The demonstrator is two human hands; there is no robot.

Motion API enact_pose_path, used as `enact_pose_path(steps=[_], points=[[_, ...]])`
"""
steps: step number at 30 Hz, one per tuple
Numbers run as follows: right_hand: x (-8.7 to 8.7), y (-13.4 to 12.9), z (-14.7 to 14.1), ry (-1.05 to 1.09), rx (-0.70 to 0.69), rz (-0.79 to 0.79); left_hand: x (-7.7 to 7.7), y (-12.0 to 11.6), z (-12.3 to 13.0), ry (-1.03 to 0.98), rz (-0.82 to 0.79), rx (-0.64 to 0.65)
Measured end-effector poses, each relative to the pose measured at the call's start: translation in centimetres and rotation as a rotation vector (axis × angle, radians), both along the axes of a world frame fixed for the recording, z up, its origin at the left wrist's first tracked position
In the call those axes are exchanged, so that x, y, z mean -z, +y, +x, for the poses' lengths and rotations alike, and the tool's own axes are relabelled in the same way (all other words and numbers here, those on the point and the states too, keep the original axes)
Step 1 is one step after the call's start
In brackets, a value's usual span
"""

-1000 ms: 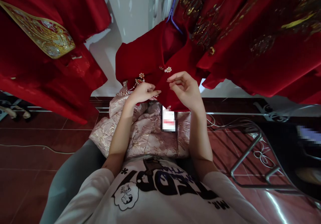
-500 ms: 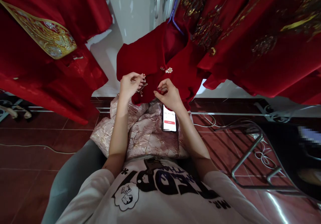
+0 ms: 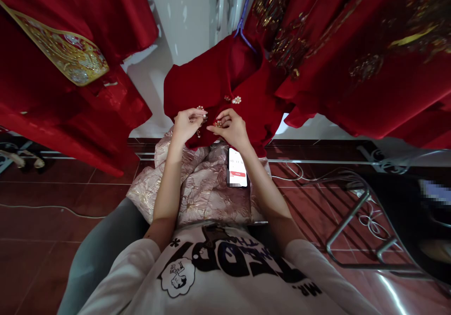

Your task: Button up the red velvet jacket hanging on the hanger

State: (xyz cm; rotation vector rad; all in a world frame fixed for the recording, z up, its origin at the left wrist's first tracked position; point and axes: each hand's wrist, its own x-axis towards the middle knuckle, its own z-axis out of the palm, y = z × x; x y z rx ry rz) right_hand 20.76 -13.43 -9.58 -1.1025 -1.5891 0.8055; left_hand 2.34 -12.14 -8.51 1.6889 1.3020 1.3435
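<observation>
Seated before a pale wall [image 3: 172, 23], I work at the front of a red garment [image 3: 197, 84] on a purple hanger [image 3: 242, 26], my left hand [image 3: 186, 124] pinching a beaded ornament [image 3: 200, 108] while my right hand [image 3: 234, 130] curls, thumb and forefinger about a small gold clasp [image 3: 217, 123], though whether they grip it I cannot tell. A flower-shaped pearl fastener [image 3: 236, 100] sits above my fingers, below the garment's neckline. Patterned pink fabric [image 3: 211, 200] covers my lap, where a lit phone [image 3: 238, 168] lies beneath the garment's lower edge, between my forearms.
</observation>
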Motion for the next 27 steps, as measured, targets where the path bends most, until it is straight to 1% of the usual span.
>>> enact_pose_path(steps=[3,6,9,14,17,21,27], points=[[-0.3,1.7,-1.0,-0.001,0.073,0.050,-0.1,-0.1,0.1,-0.040,0.011,0.013],[-0.4,2.2,-1.7,-0.020,0.064,0.118,-0.1,-0.1,0.3,-0.036,0.050,-0.007],[-0.2,2.0,-2.1,-0.019,0.067,0.140,0.0,0.0,0.4,-0.007,0.057,-0.028],[0.0,1.7,-2.0,0.029,0.072,0.086,0.1,0.1,0.4,0.024,0.068,-0.022],[0.0,1.6,-2.1,-0.020,0.103,0.141,0.0,-0.2,0.5,0.048,0.099,-0.033],[0.2,1.4,-2.4,-0.070,0.141,0.248,-0.1,-0.6,0.6,0.097,0.177,-0.091],[0.8,1.3,-2.6,-0.049,0.144,0.268,-0.6,-1.1,0.4,0.155,0.228,-0.118]])
